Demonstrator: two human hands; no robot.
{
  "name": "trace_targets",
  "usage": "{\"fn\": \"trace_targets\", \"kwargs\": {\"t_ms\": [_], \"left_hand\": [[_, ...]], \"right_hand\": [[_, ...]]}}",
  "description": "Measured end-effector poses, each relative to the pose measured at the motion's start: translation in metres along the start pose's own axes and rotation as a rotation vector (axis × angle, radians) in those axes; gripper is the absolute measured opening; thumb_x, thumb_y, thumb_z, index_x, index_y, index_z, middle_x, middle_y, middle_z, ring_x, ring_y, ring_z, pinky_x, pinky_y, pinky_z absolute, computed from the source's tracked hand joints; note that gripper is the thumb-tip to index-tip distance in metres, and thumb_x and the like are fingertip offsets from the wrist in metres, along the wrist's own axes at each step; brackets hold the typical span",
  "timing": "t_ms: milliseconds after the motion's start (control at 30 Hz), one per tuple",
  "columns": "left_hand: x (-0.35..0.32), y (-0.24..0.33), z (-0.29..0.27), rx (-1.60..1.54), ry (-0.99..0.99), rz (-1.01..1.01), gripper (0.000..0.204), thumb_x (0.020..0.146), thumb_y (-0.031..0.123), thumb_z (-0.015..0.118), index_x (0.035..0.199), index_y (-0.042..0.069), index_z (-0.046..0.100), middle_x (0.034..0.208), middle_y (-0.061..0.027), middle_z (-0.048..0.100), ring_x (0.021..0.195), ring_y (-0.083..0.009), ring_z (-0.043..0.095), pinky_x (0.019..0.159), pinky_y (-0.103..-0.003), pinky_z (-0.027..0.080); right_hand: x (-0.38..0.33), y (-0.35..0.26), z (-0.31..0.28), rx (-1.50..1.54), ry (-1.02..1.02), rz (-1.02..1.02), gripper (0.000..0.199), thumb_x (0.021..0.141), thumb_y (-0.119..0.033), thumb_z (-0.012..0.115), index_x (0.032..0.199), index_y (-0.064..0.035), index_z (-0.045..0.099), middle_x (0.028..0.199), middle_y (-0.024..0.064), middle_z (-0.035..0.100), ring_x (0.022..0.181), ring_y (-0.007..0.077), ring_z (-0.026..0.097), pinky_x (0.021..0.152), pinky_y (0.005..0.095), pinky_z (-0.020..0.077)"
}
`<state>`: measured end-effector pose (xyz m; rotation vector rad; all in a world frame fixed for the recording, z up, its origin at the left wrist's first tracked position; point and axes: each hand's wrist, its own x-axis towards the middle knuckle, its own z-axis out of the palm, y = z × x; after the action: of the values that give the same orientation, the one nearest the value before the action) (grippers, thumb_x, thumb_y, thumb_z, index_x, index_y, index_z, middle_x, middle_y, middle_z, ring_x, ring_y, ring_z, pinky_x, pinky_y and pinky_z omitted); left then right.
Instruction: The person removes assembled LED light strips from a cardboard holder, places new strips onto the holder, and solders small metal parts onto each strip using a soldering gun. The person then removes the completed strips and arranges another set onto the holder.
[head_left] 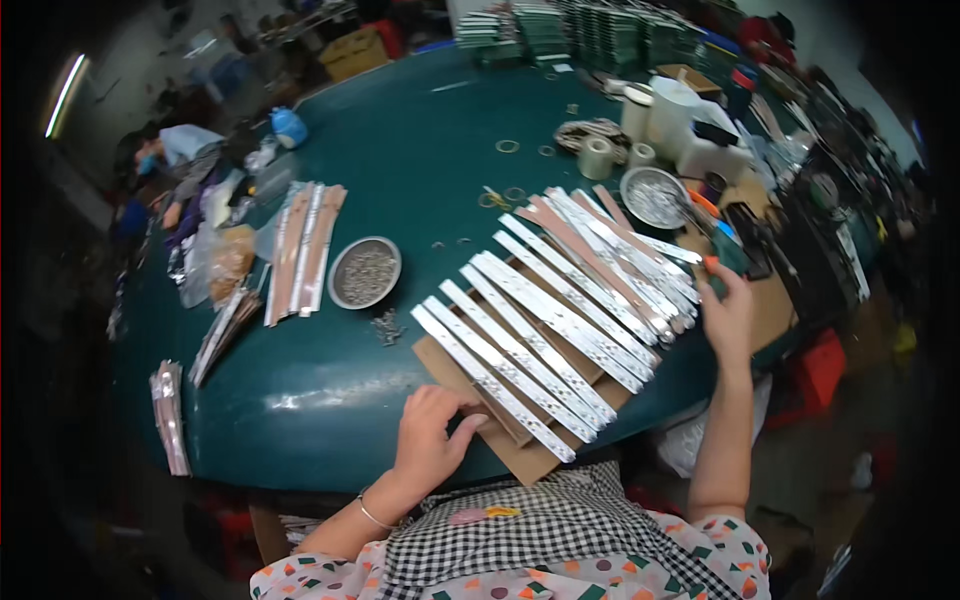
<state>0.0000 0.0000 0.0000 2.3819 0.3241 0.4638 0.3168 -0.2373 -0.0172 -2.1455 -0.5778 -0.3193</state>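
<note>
Several white perforated metal strips (545,315) lie side by side, slanting, across a shallow cardboard tray (515,425). My left hand (432,428) is closed on the tray's near left edge, with fingers curled and thumb against it. At the right end of the row, my right hand (728,305) pinches the end of a single white strip (668,248) that points away from the others. Something small and orange (711,264) shows at its fingertips; I cannot tell what it is. Brown-backed strips (570,238) are bunched with white ones beside this hand.
On the green table (330,400) stand a bowl of small metal parts (365,272) and a bowl of silvery pieces (655,197). Strip bundles (305,250) lie left. Tape rolls (596,158) and a white jug (712,150) stand far right. Another person (185,145) is at the far left.
</note>
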Motion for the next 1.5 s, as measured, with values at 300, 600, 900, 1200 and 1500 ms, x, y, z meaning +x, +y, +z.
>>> {"fn": "trace_targets", "kwargs": {"t_ms": [300,600,900,1200,1500], "left_hand": [[0.008,0.01,0.019,0.15,0.091,0.03,0.029,0.071,0.009,0.08,0.095,0.008,0.063,0.088,-0.006,0.063,0.09,-0.0287,0.055,0.081,-0.04,0.04],[0.012,0.007,0.024,0.115,0.129,0.036,0.033,0.073,0.011,0.079,0.101,0.009,0.063,0.094,-0.0042,0.065,0.094,-0.0266,0.056,0.085,-0.04,0.039],[0.006,0.01,0.033,0.0,0.097,0.021,0.036,0.076,0.012,0.078,0.108,0.009,0.063,0.113,-0.0063,0.065,0.112,-0.0252,0.057,0.093,-0.038,0.038],[0.021,0.041,0.04,-0.392,0.01,-0.245,0.075,0.084,0.009,0.072,0.147,0.007,0.031,0.156,-0.0199,0.021,0.141,-0.0355,0.034,0.115,-0.047,0.027],[0.046,0.058,0.069,-1.455,0.143,-0.731,0.049,0.095,-0.008,0.047,0.14,0.003,0.032,0.14,-0.0138,0.043,0.122,-0.0293,0.054,0.102,-0.049,0.051]], "right_hand": [[-0.015,-0.069,0.033,-0.129,-0.375,-0.288,0.021,0.077,-0.007,0.071,0.097,-0.0004,0.068,0.094,0.0182,0.065,0.097,0.0374,0.06,0.088,0.0444,0.0475],[-0.017,-0.075,0.045,-0.214,-0.464,-0.315,0.025,0.076,-0.006,0.073,0.1,-0.0009,0.066,0.097,0.0178,0.063,0.096,0.0375,0.061,0.085,0.0448,0.0492],[-0.007,-0.079,0.043,-0.009,-0.72,-0.015,0.042,0.079,-0.011,0.074,0.118,0.0014,0.064,0.09,0.0147,0.069,0.082,0.0296,0.067,0.077,0.0383,0.0529],[-0.016,-0.074,0.051,0.156,-0.792,-0.009,0.042,0.081,-0.013,0.072,0.118,0.0032,0.062,0.092,0.0135,0.069,0.082,0.0256,0.066,0.079,0.0344,0.0531],[-0.018,-0.032,0.058,0.47,-0.935,-0.11,0.064,0.078,-0.016,0.077,0.134,0.0028,0.05,0.108,0.0183,0.069,0.098,0.022,0.067,0.083,0.0345,0.0529]]}}
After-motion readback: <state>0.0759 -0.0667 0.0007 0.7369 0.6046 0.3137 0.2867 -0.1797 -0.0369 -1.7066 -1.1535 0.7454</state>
